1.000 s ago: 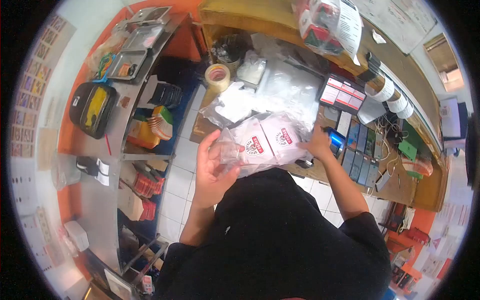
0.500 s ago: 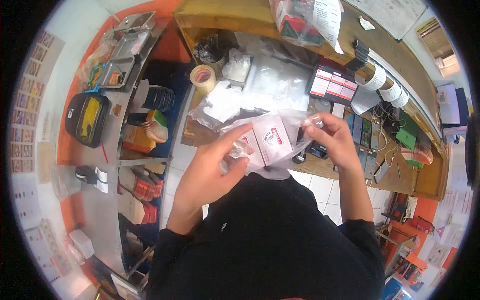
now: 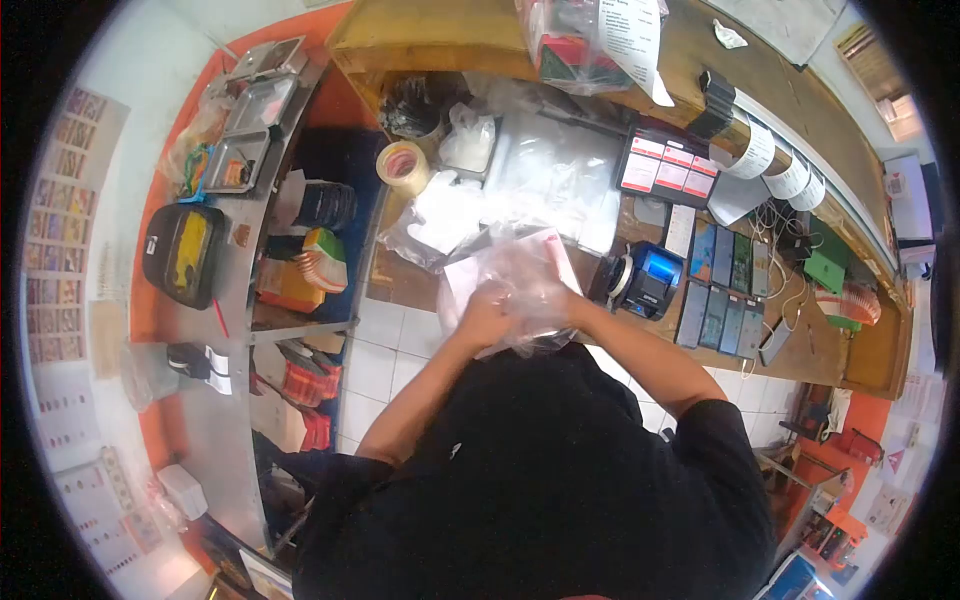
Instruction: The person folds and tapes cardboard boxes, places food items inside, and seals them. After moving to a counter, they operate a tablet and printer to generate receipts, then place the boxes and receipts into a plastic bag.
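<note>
Both my hands are on a clear plastic bag (image 3: 508,265), held in front of my dark shirt at the desk's front edge. White boxes (image 3: 558,248) with pinkish-red print show through the film. My left hand (image 3: 484,320) is closed on bunched plastic at the near side of the bag. Close beside it, my right hand (image 3: 562,303) grips the same gathered part. Crumpled film and motion blur partly hide the fingertips of both hands.
A roll of tape (image 3: 402,167) and white plastic bags (image 3: 447,212) lie behind the bag. To the right are a small device with a lit blue screen (image 3: 660,270), several phones (image 3: 715,290) and tangled cables (image 3: 785,230). A metal counter (image 3: 232,290) runs along the left.
My hands have come together from opposite sides of the bag and now bunch its plastic. The printed box face is now mostly covered, and the blue-screened device shows more fully.
</note>
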`<state>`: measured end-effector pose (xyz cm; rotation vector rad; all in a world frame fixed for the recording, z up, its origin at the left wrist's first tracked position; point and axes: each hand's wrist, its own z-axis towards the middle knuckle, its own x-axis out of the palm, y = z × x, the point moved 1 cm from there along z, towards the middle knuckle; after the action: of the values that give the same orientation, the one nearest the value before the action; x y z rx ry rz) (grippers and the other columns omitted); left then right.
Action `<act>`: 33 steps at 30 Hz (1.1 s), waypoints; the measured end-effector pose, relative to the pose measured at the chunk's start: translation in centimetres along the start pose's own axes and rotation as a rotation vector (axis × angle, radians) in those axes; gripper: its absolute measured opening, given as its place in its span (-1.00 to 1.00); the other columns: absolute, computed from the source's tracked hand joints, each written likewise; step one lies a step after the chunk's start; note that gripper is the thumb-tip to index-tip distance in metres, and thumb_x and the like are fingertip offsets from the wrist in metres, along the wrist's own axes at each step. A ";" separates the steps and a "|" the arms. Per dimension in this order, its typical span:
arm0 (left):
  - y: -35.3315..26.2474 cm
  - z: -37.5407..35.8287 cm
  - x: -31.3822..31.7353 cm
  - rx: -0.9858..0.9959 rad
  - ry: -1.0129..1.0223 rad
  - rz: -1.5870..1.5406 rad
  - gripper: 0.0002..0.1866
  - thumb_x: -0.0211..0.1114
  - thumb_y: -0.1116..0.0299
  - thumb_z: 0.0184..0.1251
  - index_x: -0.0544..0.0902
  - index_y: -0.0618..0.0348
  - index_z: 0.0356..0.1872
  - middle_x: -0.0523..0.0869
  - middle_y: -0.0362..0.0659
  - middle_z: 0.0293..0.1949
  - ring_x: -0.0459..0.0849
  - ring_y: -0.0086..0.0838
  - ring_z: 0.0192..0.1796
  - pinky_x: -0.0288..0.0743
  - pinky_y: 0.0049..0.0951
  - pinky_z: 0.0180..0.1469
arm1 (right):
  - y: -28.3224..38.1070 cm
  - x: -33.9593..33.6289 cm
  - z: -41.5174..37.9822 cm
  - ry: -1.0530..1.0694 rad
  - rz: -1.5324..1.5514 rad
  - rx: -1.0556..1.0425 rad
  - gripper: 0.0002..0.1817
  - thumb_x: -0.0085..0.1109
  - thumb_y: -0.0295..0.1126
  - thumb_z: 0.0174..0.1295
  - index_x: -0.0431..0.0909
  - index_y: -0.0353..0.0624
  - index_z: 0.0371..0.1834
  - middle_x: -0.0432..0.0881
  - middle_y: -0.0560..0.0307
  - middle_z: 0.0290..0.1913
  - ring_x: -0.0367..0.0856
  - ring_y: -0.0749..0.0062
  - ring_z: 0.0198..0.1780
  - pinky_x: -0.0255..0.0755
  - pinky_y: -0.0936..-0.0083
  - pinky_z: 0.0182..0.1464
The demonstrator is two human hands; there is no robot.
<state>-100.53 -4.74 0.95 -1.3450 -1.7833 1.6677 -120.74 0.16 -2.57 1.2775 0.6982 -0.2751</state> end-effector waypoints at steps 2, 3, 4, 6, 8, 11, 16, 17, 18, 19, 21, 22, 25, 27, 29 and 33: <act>-1.0 -0.2 1.9 -0.109 -0.144 -0.045 -0.35 0.46 0.07 0.17 0.56 0.15 0.26 0.61 0.05 0.25 0.48 -0.17 0.39 0.12 -0.05 0.54 | 2.6 -0.5 1.6 -0.031 0.011 -0.060 -0.11 0.52 -0.06 -0.05 0.41 -0.05 0.42 0.41 -0.02 0.45 0.32 0.01 0.47 -0.10 0.04 0.58; -1.7 -0.5 2.0 -0.165 -0.200 -0.064 -0.35 0.48 0.05 0.16 0.58 0.17 0.24 0.62 0.04 0.23 0.50 -0.18 0.37 0.14 -0.05 0.53 | 3.5 -1.3 1.9 -0.017 0.063 -0.027 -0.16 0.48 -0.04 0.00 0.43 -0.03 0.41 0.41 -0.03 0.46 0.31 -0.01 0.48 -0.15 -0.01 0.58; -3.5 -1.3 1.1 -0.229 -0.219 -0.069 -0.31 0.52 0.04 0.12 0.56 0.19 0.24 0.61 0.05 0.24 0.48 -0.20 0.39 0.13 -0.05 0.53 | 3.0 -1.0 1.6 -0.077 -0.067 -0.049 -0.34 0.49 -0.20 0.02 0.58 -0.04 0.27 0.58 -0.07 0.30 0.46 0.02 0.38 0.09 0.05 0.52; -3.4 -2.8 -0.5 -0.120 -0.227 -0.123 -0.26 0.59 0.04 0.05 0.56 0.22 0.23 0.61 0.04 0.25 0.49 -0.24 0.37 0.21 -0.09 0.49 | 2.1 -1.0 1.2 -0.037 0.117 0.108 -0.45 0.48 -0.31 0.05 0.64 -0.10 0.18 0.67 -0.05 0.18 0.57 0.11 0.26 0.29 0.17 0.41; -0.9 -4.5 -3.2 0.232 -0.207 -0.227 -0.24 0.65 0.08 -0.03 0.57 0.23 0.20 0.62 0.01 0.24 0.54 -0.28 0.32 0.35 -0.18 0.39 | 3.0 -2.1 1.1 -0.089 0.306 0.261 -0.54 0.46 -0.40 0.07 0.68 -0.16 0.09 0.73 -0.02 0.07 0.65 0.18 0.14 0.44 0.28 0.29; -1.1 -4.9 -4.1 0.369 -0.602 -0.418 -0.13 0.69 0.02 -0.13 0.54 0.24 0.22 0.55 0.05 0.31 0.41 -0.24 0.42 0.25 -0.04 0.46 | 5.4 -3.7 0.6 -0.252 0.502 0.388 -0.63 0.45 -0.46 0.09 0.69 -0.24 0.01 0.76 0.02 -0.03 0.70 0.25 0.04 0.53 0.38 0.18; -1.7 -0.9 -1.0 0.349 -0.308 0.544 -0.25 0.49 -0.04 0.16 0.50 0.23 0.25 0.62 -0.03 0.13 0.53 -0.31 0.26 0.40 -0.10 0.35 | 8.5 -3.6 2.0 -0.357 0.577 0.376 -0.59 0.47 -0.43 0.11 0.64 -0.30 0.04 0.74 -0.01 -0.01 0.68 0.30 0.08 0.49 0.38 0.22; 1.0 0.0 0.2 0.287 -0.322 0.265 -0.33 0.45 0.01 0.21 0.51 0.23 0.22 0.64 -0.05 0.08 0.56 -0.32 0.19 0.45 -0.14 0.27 | 8.6 -3.3 2.0 -0.354 0.523 0.327 -0.53 0.51 -0.37 0.09 0.63 -0.28 0.06 0.73 0.01 -0.01 0.67 0.30 0.06 0.49 0.37 0.21; 4.1 1.2 1.4 0.226 -0.332 -0.012 -0.41 0.41 0.05 0.26 0.53 0.23 0.19 0.65 -0.08 0.04 0.60 -0.33 0.11 0.50 -0.18 0.18 | 8.4 -3.2 2.0 -0.351 0.467 0.276 -0.48 0.55 -0.30 0.07 0.62 -0.27 0.08 0.71 0.02 -0.01 0.66 0.29 0.05 0.50 0.36 0.19; 7.0 2.5 2.5 0.162 -0.338 -0.289 -0.48 0.37 0.10 0.31 0.54 0.23 0.16 0.66 -0.11 -0.01 0.63 -0.34 0.04 0.55 -0.22 0.10 | 8.2 -3.3 2.2 -0.346 0.409 0.224 -0.42 0.58 -0.24 0.04 0.62 -0.26 0.11 0.70 0.03 -0.01 0.65 0.29 0.04 0.50 0.35 0.17; 7.2 3.3 2.9 0.186 -0.351 -0.363 -0.61 0.31 0.20 0.36 0.56 0.21 0.08 0.65 -0.14 -0.04 0.65 -0.37 -0.02 0.56 -0.27 0.04 | 8.9 -6.0 1.7 -0.443 0.404 0.151 -0.29 0.63 -0.14 -0.01 0.57 -0.21 0.20 0.68 0.00 0.06 0.60 0.27 0.14 0.43 0.33 0.27; 5.0 3.3 2.3 0.279 -0.384 -0.150 -0.66 0.30 0.25 0.35 0.56 0.19 0.04 0.62 -0.15 -0.03 0.62 -0.38 0.00 0.52 -0.28 0.06 | 8.0 -6.6 1.1 -0.401 0.256 0.131 -0.22 0.62 -0.14 0.00 0.48 -0.19 0.28 0.64 -0.02 0.12 0.58 0.24 0.19 0.42 0.30 0.30; 0.5 3.1 1.0 0.370 -0.463 0.479 -0.67 0.30 0.37 0.28 0.56 0.20 0.04 0.53 -0.07 0.16 0.55 -0.31 0.15 0.44 -0.35 0.20 | 2.3 -3.7 -1.0 -0.115 0.265 0.115 -0.12 0.54 -0.21 0.10 0.25 -0.13 0.47 0.51 -0.04 0.30 0.51 0.17 0.30 0.38 0.21 0.39; -2.8 3.5 0.1 0.241 -0.371 0.541 -0.70 0.33 0.39 0.16 0.55 0.18 -0.08 0.53 -0.06 0.09 0.51 -0.24 0.11 0.40 -0.32 0.14 | -1.3 0.8 -1.6 0.028 1.261 0.312 -0.22 0.44 -0.27 0.22 0.26 -0.13 0.48 0.47 0.02 0.36 0.46 0.23 0.34 0.34 0.16 0.44; -4.3 3.4 -0.6 0.318 -0.413 0.445 -0.68 0.40 0.38 0.03 0.51 0.16 -0.19 0.53 -0.09 -0.02 0.46 -0.22 0.06 0.37 -0.27 0.09 | -1.3 3.3 0.2 -0.152 0.948 0.180 -0.40 0.40 -0.29 0.23 0.43 -0.12 0.33 0.52 0.03 0.29 0.51 0.28 0.27 0.38 0.24 0.38; -4.3 2.2 -0.3 0.386 -0.580 0.091 -0.37 0.54 0.26 -0.04 0.45 0.18 0.07 0.54 -0.07 0.08 0.48 -0.19 0.19 0.44 -0.21 0.24 | 4.1 -0.5 2.2 -0.390 0.535 0.218 -0.58 0.41 -0.28 0.15 0.62 -0.17 0.07 0.62 0.00 0.15 0.57 0.22 0.17 0.42 0.30 0.27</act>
<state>-103.77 -5.63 4.40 -0.8331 -1.5488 2.4813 -118.17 -0.82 1.17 1.5114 -0.0182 -0.1531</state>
